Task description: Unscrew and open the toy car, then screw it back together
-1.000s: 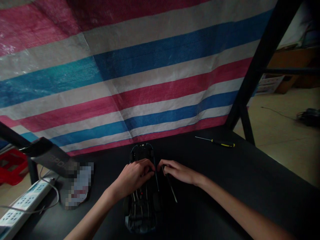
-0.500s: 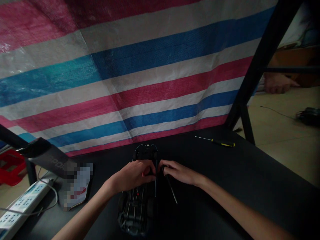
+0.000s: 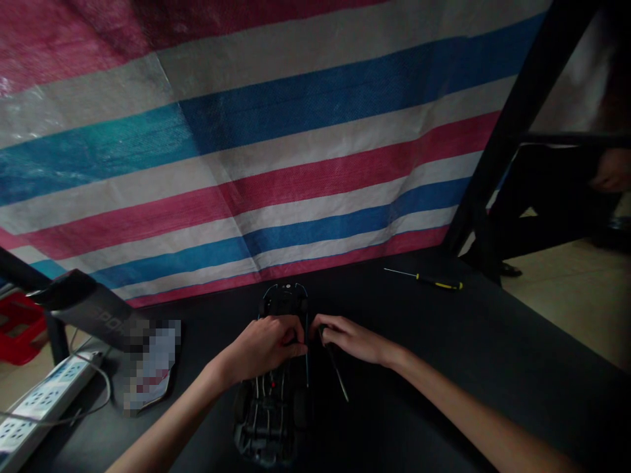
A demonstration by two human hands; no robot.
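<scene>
A dark model car [image 3: 269, 414] lies upside down on the black tabletop, its wheels and underside facing up. Across its middle reaches my left hand [image 3: 271, 338], with curled fingers closed on the car's right edge and hiding part of the underside. Close by on the right is my right hand [image 3: 348, 336], fingers bent and gripping a screwdriver [image 3: 339, 374] whose shaft slants down toward me. My right fingertips are at the car's side; whether they touch it is hard to see.
A second screwdriver [image 3: 434, 282], black and yellow, lies at the back right. Left stand a power strip [image 3: 46, 401] with a cable, a phone [image 3: 155, 368] and a dark bottle [image 3: 93, 309]. Striped sheeting [image 3: 296, 144] hangs behind; a person's dark-clothed leg [image 3: 537, 203] shows beyond the frame.
Both hands have barely moved. The car's far end has shifted slightly left. In the right background, a dark-clothed leg has come into view where a person's hand was near the floor.
</scene>
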